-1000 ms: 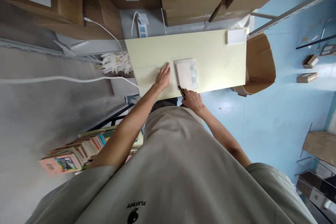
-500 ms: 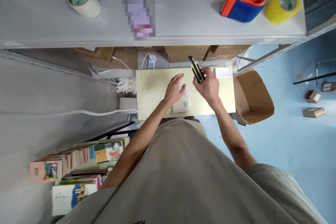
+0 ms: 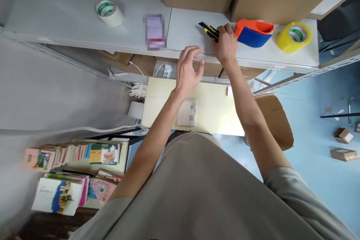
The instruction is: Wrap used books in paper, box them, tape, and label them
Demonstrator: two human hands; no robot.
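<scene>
Left of the orange-blue holder (image 3: 254,37), my right grip (image 3: 225,45) clasps the cutter (image 3: 211,32) tip-outward, presumably for safety; my left grip (image 3: 187,74) hangs open.

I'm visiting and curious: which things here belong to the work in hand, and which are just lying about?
Likely in use:
black-and-yellow utility knife, in the right hand
white rectangular packet with green marks, on the pale-yellow table

Likely idle:
white tape roll
yellow tape roll
hollow orange-and-blue object
</scene>
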